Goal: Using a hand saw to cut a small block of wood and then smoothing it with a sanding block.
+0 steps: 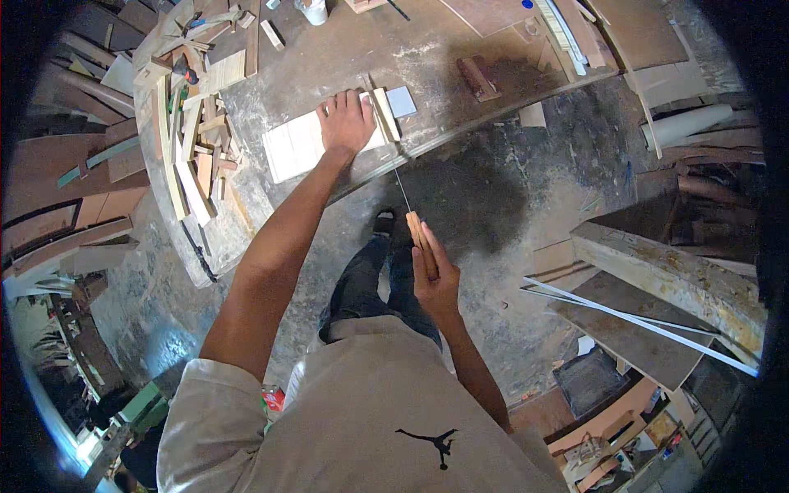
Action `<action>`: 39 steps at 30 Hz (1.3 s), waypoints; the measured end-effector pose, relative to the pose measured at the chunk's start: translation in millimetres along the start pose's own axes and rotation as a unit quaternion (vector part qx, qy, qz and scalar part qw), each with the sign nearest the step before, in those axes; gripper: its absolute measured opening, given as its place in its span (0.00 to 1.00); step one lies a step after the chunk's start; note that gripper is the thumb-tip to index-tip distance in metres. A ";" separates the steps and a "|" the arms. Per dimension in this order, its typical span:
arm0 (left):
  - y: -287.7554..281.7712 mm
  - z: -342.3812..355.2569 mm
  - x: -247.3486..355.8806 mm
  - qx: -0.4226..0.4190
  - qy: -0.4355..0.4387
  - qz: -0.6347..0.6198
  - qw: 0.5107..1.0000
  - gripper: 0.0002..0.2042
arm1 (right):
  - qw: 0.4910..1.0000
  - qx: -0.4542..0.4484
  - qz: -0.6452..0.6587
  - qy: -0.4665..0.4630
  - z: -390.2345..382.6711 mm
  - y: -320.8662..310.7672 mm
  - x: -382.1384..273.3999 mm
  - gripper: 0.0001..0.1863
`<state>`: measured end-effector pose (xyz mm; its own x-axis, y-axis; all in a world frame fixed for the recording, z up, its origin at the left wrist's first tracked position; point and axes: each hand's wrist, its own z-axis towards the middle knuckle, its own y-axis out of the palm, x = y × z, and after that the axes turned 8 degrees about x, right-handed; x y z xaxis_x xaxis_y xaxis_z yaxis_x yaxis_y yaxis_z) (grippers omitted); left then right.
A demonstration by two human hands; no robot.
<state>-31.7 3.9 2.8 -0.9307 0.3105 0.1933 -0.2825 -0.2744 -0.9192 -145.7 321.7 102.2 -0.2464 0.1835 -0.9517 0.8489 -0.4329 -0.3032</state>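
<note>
A pale board lies on the workbench near its front edge. My left hand presses flat on the board's right part, fingers stretched forward and a little apart. My right hand is closed round the wooden handle of a hand saw, held in front of the bench edge. The saw's thin blade, seen almost edge-on, runs from the handle up to the board's right end. A narrow wooden strip lies beside my left fingertips, and a blue-grey square piece is just right of it. The blade's contact with the wood is hard to make out.
Loose wood offcuts are heaped on the left of the workbench. A brown block and a white cup stand farther back. Long white strips jut out at the right, by a thick beam.
</note>
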 end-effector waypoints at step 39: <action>-6.8 0.8 7.1 0.008 -0.011 0.003 1.000 0.20 | 0.999 -0.026 -0.006 -0.022 4.7 4.8 -10.0 0.27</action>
<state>-36.6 7.3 10.7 -0.9374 0.2885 0.1949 -0.2799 -0.2917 -0.9147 -141.4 313.7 110.0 -0.2765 0.1495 -0.9493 0.8686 -0.3839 -0.3134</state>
